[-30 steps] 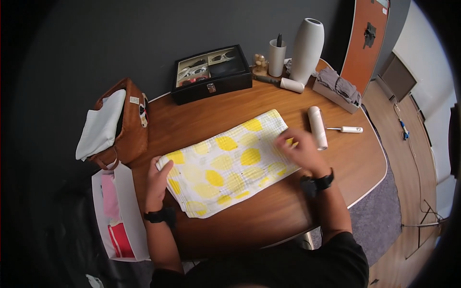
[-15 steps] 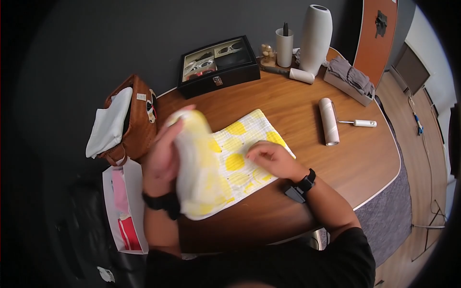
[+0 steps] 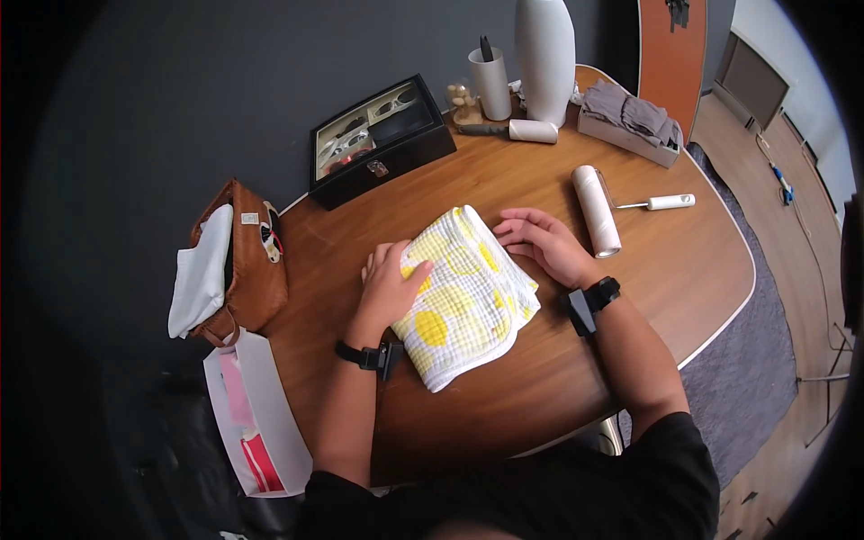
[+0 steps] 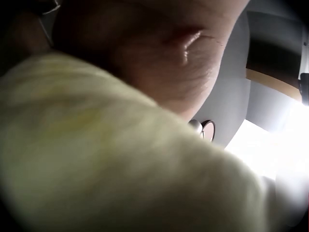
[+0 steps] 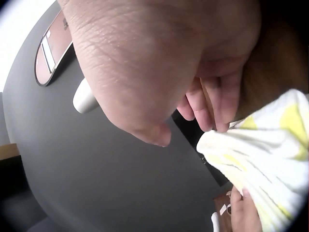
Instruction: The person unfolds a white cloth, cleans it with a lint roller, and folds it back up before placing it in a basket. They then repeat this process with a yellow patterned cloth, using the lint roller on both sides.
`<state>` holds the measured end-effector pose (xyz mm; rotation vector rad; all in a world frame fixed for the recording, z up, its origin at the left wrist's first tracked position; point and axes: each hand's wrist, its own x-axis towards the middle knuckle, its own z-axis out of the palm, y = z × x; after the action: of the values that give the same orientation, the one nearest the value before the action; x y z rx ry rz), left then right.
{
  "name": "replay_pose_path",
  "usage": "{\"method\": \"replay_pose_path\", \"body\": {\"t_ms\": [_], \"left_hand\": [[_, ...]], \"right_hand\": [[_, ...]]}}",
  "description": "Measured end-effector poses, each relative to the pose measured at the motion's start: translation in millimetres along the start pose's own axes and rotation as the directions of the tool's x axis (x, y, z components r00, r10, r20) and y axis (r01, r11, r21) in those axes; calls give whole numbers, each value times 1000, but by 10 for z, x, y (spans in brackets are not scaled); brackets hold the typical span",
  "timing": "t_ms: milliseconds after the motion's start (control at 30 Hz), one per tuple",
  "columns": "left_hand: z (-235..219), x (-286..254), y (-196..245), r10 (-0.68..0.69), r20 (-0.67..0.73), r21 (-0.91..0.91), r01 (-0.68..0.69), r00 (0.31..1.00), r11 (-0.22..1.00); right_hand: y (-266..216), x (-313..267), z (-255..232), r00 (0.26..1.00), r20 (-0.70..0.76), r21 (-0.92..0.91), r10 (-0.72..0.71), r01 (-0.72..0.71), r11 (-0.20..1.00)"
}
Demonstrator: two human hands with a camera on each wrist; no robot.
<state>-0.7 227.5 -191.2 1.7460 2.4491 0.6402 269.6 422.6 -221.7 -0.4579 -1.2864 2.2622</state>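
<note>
A folded muslin cloth [image 3: 468, 297], white with yellow lemon shapes, lies on the wooden table in the head view. Along its left edge rests my left hand [image 3: 389, 286], thumb over the fabric and fingers outside the edge. The cloth [image 4: 106, 159] fills much of the left wrist view, close below the palm. Beside the cloth's upper right edge is my right hand [image 3: 549, 247], fingers loosely extended and nothing held. In the right wrist view, the fingertips of the right hand [image 5: 169, 72] are right at a corner of the cloth [image 5: 270, 154].
A lint roller [image 3: 597, 211] lies to the right. Behind stand a black glasses case [image 3: 382, 171], a white cup [image 3: 490, 85], a tall white device [image 3: 544, 63] and a box of grey cloth [image 3: 630, 139]. At left are a brown basket [image 3: 256, 279] and a white box [image 3: 283, 423].
My left hand has brought the cloth's left part over to the right and down, so the cloth is now folded smaller. My right hand has moved from on the cloth to beside its right edge.
</note>
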Motion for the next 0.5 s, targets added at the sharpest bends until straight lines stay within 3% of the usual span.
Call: {"method": "replay_pose_path", "body": {"t_ms": [67,100,200,400,500], "left_hand": [[-16,-43,-71,-82,-32,-105,78,996,991],[-22,-58,-99,-112,-62,-171,100,992,980],[38,-101,-179,-206,-155,-336,145,966,931],[40,-151,-180,-422,-243,-499,261,874,827],[60,-159,-271,-384,-154,-410,295,910,863]], "right_hand": [[7,-3,70,1000,24,-220,-3,8,975],[68,8,73,997,79,-217,-7,24,976],[9,-88,227,998,58,-465,6,21,885],[28,-100,280,997,58,-537,-49,72,840],[30,-110,330,996,44,-555,-74,86,827]]}}
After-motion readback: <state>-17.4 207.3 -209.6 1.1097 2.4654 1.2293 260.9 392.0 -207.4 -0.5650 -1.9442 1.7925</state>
